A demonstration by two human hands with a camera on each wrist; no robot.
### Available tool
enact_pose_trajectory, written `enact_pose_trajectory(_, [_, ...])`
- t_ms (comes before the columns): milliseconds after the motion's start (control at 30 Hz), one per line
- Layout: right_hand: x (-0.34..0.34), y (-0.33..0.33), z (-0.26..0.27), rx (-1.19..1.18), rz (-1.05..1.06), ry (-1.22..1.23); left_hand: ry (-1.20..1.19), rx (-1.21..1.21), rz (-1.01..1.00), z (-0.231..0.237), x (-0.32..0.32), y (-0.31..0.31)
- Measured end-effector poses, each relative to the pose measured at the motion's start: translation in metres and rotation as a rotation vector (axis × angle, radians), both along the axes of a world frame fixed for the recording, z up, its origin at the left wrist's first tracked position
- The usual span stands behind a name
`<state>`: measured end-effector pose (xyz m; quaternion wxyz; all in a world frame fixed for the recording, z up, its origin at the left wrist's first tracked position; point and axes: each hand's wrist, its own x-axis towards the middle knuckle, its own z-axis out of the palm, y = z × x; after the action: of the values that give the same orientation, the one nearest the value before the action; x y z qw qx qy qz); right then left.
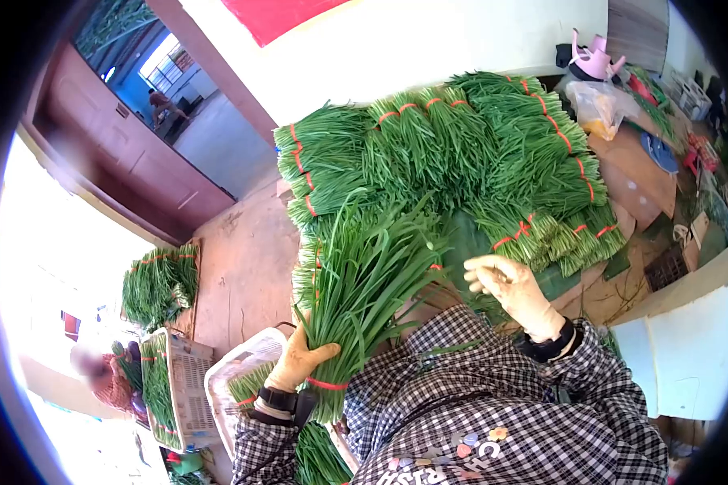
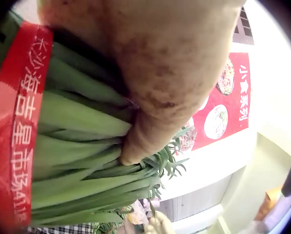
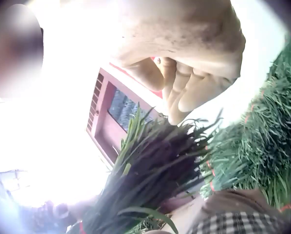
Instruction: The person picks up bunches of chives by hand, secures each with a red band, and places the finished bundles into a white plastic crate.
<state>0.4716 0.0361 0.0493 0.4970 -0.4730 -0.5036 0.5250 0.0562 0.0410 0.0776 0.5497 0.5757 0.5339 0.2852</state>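
Observation:
The left hand point(image 1: 298, 360) grips a bundle of long green leafy stalks point(image 1: 372, 275) near its base, just above a red band point(image 1: 328, 385). In the left wrist view the thumb of that hand point(image 2: 155, 87) presses on the leaves point(image 2: 82, 117), beside a red printed band point(image 2: 16, 126). The right hand point(image 1: 511, 293) is raised to the right of the bundle, touching nothing, its fingers loosely bent. The right wrist view shows this hand point(image 3: 189, 63) above the leaf tips of the bundle point(image 3: 150, 161), apart from them.
Banded green bundles point(image 1: 429, 145) lie stacked ahead against the wall. A white basket point(image 1: 218, 376) and a crate point(image 1: 192, 388) of bundles stand at the left, near another person point(image 1: 109, 380). More bundles point(image 1: 160, 283) lie on the floor. A plastic bag point(image 1: 598, 105) is at the right.

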Motion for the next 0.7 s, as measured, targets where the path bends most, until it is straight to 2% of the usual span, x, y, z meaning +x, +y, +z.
enact_pose_trajectory(67, [-0.008,0.012,0.008,0.045,-0.054,-0.002,-0.029,-0.028,0.016,-0.006,0.001,-0.006])
enact_pose_trajectory(133, [-0.008,0.03,0.0,0.329,-0.153,-0.215,0.014,-0.014,-0.005,-0.011,0.004,-0.007])
enact_pose_trajectory(200, [-0.008,0.045,-0.009,0.309,-0.117,-0.147,0.002,0.01,-0.048,-0.015,0.007,-0.006])
enact_pose_trajectory(333, [-0.024,0.056,0.009,-0.11,0.005,-0.572,-0.04,-0.012,-0.065,-0.021,0.01,-0.005])
enact_pose_trajectory(400, [-0.032,0.062,0.013,-0.255,0.049,-0.556,0.01,0.021,-0.097,-0.029,0.006,-0.004])
enact_pose_trajectory(433, [-0.031,0.063,0.006,-0.255,0.053,-0.558,0.034,0.072,-0.112,-0.038,0.002,-0.003])
enact_pose_trajectory(533, [-0.015,0.073,-0.035,-0.185,-0.042,-0.506,0.057,0.194,-0.132,-0.025,0.02,-0.017])
enact_pose_trajectory(567, [-0.004,0.08,-0.043,0.026,-0.102,-0.726,0.295,0.387,-0.208,-0.023,0.023,-0.02])
enact_pose_trajectory(600, [0.005,0.087,-0.051,0.243,-0.164,-0.937,0.446,0.472,-0.233,-0.023,0.03,-0.025])
enact_pose_trajectory(633, [0.01,0.089,-0.036,0.288,-0.201,-0.89,0.473,0.424,-0.268,-0.015,0.04,-0.03])
enact_pose_trajectory(667, [0.018,0.097,-0.029,0.422,-0.192,-1.018,0.497,0.376,-0.301,-0.005,0.051,-0.037])
enact_pose_trajectory(700, [0.023,0.101,-0.023,0.517,-0.145,-1.077,0.632,0.455,-0.336,-0.002,0.062,-0.046])
